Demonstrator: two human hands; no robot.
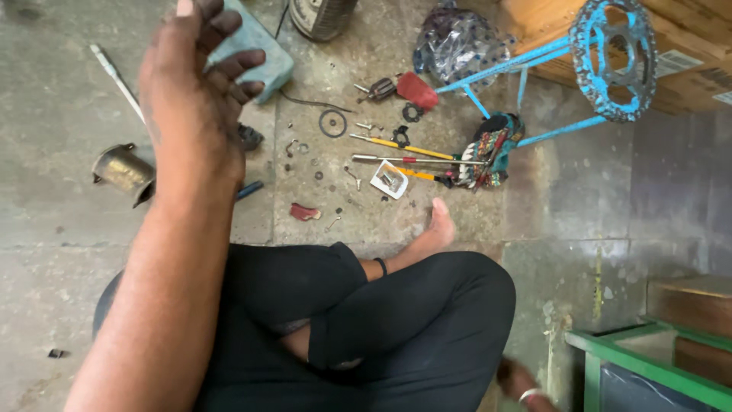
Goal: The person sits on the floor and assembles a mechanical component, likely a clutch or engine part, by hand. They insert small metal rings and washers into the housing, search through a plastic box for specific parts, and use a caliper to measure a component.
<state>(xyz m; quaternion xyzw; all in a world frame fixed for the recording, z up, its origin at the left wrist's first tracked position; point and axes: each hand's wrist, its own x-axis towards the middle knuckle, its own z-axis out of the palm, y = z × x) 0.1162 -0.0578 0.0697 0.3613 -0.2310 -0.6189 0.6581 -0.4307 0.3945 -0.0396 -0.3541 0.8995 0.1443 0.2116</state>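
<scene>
Left hand (194,91) hangs open above bare floor (53,114), beside metal cup (122,172).

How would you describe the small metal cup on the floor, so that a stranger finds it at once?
Start at the raised left hand over the stone floor. Just left of its wrist lies a dull brass-coloured metal cup, tipped on its side. Unlike the thin white rod above it, it is short and round.
</scene>
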